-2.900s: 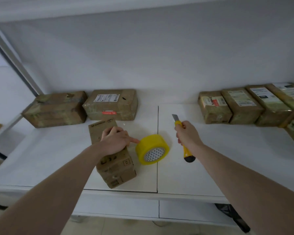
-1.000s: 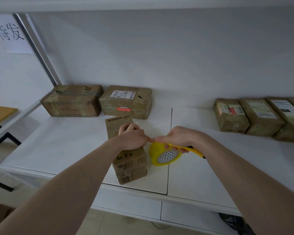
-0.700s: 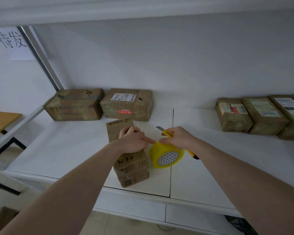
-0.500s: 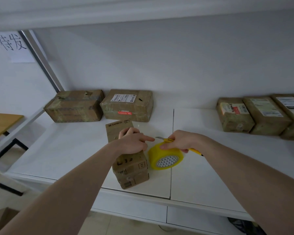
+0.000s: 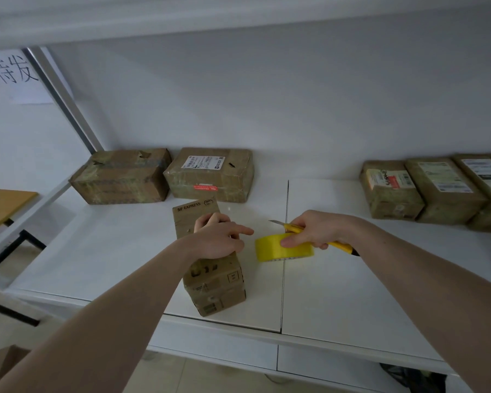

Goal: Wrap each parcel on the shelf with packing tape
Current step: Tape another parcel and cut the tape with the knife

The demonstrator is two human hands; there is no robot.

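Tape roll [image 5: 284,248] now tipped flat on the shelf [image 5: 97,251], side wall up, vs. standing on edge w/ core facing out half a sec ago. Right hand [image 5: 315,229] now pressing down on top of roll, knife [image 5: 309,232] held in same fist, blade tip pointing left toward box. Probably means the strip btwn roll and box is being cut or about to be; strip itself too clear to make out, so can't confirm.

Left hand [image 5: 219,236] same spot as before: on top of small box [image 5: 210,268], fingers curled over far edge, index stretched right toward roll, likely pinning tape end. Right fingers clamped on knife handle, fingertips resting on roll.

Small box: brown cardboard, stands near front edge of shelf, just left of the seam, printed "SF EXPRESS" flap up behind the hand, glossy tape bands visible low on front face. Roll just beside it, to the right, not touching.

Two wrapped parcels [image 5: 165,177] at back left, more parcels [image 5: 425,188] back right.
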